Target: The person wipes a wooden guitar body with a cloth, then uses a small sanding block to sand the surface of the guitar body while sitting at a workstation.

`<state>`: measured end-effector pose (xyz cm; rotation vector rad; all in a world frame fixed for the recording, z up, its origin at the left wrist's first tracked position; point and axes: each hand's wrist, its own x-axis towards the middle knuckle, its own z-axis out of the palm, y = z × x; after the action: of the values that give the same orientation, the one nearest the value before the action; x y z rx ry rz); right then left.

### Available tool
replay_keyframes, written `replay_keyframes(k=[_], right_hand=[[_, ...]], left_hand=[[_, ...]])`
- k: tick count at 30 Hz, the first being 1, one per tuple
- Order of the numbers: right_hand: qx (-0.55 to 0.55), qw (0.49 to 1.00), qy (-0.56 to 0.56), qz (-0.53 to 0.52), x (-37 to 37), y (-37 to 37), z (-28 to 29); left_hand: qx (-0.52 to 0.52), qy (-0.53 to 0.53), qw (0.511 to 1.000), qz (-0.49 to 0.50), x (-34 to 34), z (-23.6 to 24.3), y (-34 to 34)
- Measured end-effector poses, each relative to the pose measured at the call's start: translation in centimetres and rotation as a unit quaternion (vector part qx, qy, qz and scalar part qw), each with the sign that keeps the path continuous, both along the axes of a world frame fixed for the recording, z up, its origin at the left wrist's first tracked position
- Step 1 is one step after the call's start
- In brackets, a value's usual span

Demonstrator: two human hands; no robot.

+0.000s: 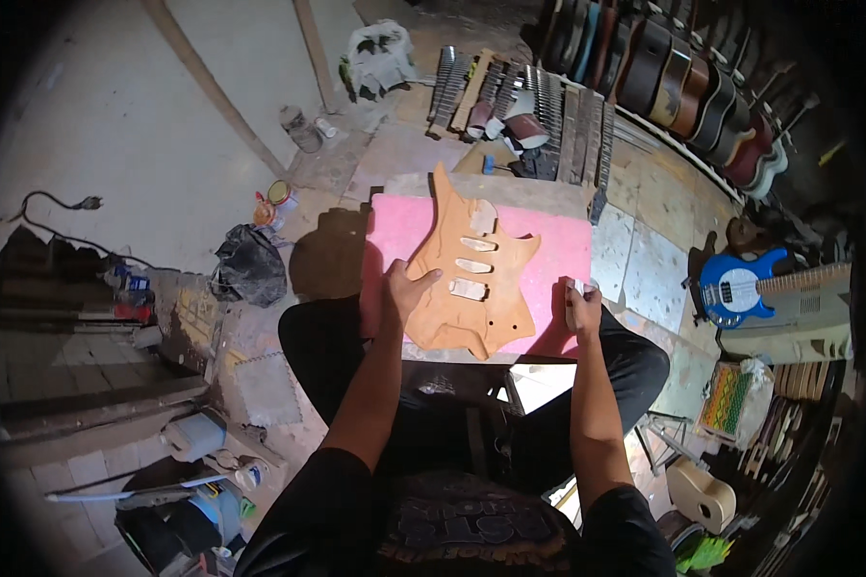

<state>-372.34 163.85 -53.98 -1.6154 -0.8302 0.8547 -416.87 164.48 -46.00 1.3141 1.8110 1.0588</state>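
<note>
Guitar body (512, 300) braced on pink sheet (569, 236)

Left hand (409, 291), mid-frame, grips its left edge, thumb on top, probably steadying it. Right hand (582, 313), right of centre, curls around a white piece (579, 286). The sheet likely cushions. Necks (548, 106) lie upper centre.

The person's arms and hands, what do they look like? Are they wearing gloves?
The person wears short black cloth sleeves, plain as far as I can see. Below them, the bare forearms show no watch or bracelet. The bare left hand and bare right hand have no gloves.
</note>
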Motion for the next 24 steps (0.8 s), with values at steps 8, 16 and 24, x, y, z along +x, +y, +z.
replay_keyframes(k=[8, 16, 24], right_hand=[[-0.080, 0.994, -0.075, 0.022, 0.2, -1.2, 0.6], [-0.130, 0.989, 0.028, 0.063, -3.1, -1.3, -0.1], [-0.156, 0.985, -0.002, 0.071, -3.0, -1.6, 0.8]], left_hand=[[-0.101, 0.079, 0.992, -0.004, 0.0, 1.3, -0.6], [-0.127, 0.106, 0.986, 0.000, -3.0, 1.0, -0.7], [-0.109, 0.102, 0.989, -0.006, -3.2, 1.2, -0.2]])
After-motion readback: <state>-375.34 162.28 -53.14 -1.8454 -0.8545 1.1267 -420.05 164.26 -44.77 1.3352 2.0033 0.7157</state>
